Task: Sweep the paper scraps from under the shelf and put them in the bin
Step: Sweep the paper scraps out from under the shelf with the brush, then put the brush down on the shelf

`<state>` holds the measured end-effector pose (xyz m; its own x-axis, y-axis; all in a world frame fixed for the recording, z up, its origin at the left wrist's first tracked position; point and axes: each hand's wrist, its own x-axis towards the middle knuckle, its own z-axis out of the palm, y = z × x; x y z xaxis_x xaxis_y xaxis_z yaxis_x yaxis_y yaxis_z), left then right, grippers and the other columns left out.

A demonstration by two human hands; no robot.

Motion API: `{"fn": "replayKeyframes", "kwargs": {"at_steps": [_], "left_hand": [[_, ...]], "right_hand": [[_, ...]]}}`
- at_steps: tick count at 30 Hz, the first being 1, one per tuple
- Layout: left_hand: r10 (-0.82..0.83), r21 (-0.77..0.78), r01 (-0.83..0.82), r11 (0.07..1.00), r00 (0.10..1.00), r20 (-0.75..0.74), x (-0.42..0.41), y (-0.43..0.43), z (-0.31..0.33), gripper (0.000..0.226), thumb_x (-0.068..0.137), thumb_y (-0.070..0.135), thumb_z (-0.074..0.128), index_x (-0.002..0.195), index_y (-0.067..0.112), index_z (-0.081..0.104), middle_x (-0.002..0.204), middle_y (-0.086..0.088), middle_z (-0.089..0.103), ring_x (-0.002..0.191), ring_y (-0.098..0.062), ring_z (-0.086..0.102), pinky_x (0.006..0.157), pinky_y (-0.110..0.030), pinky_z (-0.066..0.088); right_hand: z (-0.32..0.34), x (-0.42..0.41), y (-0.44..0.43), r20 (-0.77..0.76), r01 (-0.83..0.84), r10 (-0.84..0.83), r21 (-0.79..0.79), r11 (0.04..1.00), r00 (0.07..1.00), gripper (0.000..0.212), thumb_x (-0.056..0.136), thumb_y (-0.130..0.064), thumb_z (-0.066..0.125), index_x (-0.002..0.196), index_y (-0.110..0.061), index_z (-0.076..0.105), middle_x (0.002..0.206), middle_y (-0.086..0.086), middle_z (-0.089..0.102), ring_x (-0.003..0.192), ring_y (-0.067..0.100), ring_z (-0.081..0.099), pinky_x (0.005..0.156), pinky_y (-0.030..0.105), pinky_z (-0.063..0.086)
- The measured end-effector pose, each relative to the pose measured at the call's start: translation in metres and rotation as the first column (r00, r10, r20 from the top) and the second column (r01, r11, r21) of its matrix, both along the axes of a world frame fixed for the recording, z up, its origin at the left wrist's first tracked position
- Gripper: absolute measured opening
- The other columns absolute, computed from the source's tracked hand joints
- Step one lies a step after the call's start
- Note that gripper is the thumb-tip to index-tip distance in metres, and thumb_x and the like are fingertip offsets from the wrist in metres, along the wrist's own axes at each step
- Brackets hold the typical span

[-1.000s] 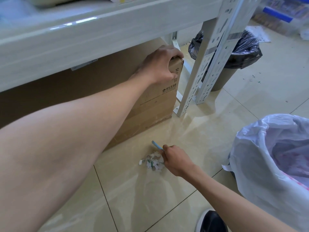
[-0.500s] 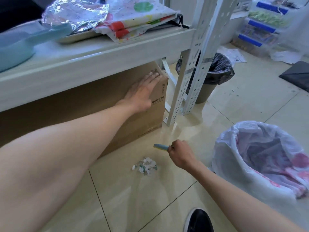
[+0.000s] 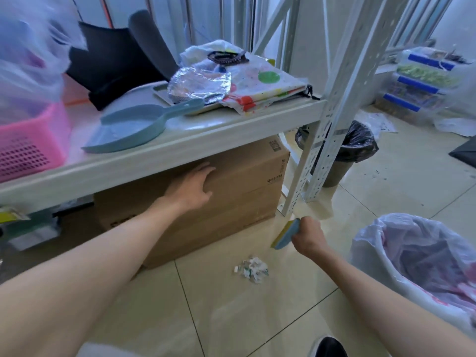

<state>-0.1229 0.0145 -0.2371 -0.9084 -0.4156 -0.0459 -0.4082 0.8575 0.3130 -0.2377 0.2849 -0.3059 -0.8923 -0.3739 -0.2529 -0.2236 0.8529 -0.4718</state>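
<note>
View from the head camera, looking down at the floor in front of a low shelf (image 3: 206, 141).

The left hand (image 3: 192, 188) reaches far-left under the shelf board. Its fingers are loosely extended toward the front face of a cardboard box (image 3: 244, 194) and it holds nothing; actual contact with the box cannot be confirmed.

The right hand (image 3: 307, 235) has its fingers curled tightly around a small blue brush (image 3: 284, 234) with a yellow edge. The brush is tilted, with its lower end near the floor (image 3: 386, 202), just beside the foot of the shelf's white perforated post (image 3: 322, 140).

The paper scraps (image 3: 251, 269) lie in one small loose heap on the tile. They are out from under the shelf, near the front right corner of the box, nearer than the brush and apart from it.

A white-lined bin (image 3: 373, 243) stands to the right of the heap, beyond the right forearm. A black-lined bin (image 3: 360, 143) stands farther away, behind the post.

A blue dustpan (image 3: 136, 124) rests on top of the shelf, with a pink basket (image 3: 31, 145) to its left and crumpled foil (image 3: 199, 83) and a spotted bag (image 3: 268, 81) to its right.

A dark shoe (image 3: 327, 346) shows at the near edge.
</note>
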Motion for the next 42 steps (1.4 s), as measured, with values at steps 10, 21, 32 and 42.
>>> {"fn": "replayKeyframes", "kwargs": {"at_steps": [10,21,32,42], "left_hand": [[-0.112,-0.007,0.112,0.994,0.991,-0.069,0.044,0.043,0.070,0.064,0.089,0.046,0.058,0.147,0.039,0.034,0.154,0.015,0.034,0.141,-0.009,0.034,0.109,-0.032,0.036],[-0.179,-0.013,0.180,0.984,0.965,-0.192,0.065,0.070,0.151,0.061,0.089,0.041,0.056,0.146,0.036,0.036,0.151,0.014,0.040,0.132,-0.013,0.048,0.106,-0.036,0.043],[-0.138,-0.167,0.100,0.981,0.963,-0.233,0.075,0.066,0.224,0.067,0.084,0.047,0.055,0.147,0.036,0.034,0.150,0.009,0.042,0.134,-0.022,0.045,0.107,-0.040,0.040],[-0.029,-0.223,-0.018,0.975,0.977,-0.209,0.041,0.022,0.234,0.073,0.084,0.047,0.060,0.149,0.031,0.031,0.154,0.004,0.037,0.138,-0.021,0.040,0.109,-0.039,0.035]], "right_hand": [[0.084,0.016,-0.017,-0.144,0.052,-0.057,-0.035,0.998,0.988,0.003,0.086,-0.007,0.053,0.086,-0.008,0.050,0.085,0.007,0.052,0.075,0.027,0.052,0.061,0.034,0.044],[0.192,0.018,-0.002,-0.306,0.073,-0.090,-0.066,0.995,0.948,0.020,0.080,-0.010,0.057,0.066,-0.011,0.043,0.065,0.004,0.047,0.059,0.024,0.047,0.051,0.028,0.034],[0.299,0.019,-0.014,-0.427,-0.071,-0.037,-0.233,0.970,0.904,0.013,0.082,-0.006,0.054,0.072,-0.001,0.062,0.078,0.017,0.065,0.077,0.034,0.064,0.063,0.036,0.049],[0.328,-0.023,-0.096,-0.426,-0.087,-0.151,-0.490,0.867,0.892,0.023,0.087,-0.002,0.056,0.101,0.010,0.070,0.105,0.021,0.071,0.092,0.034,0.068,0.080,0.036,0.058]]}}
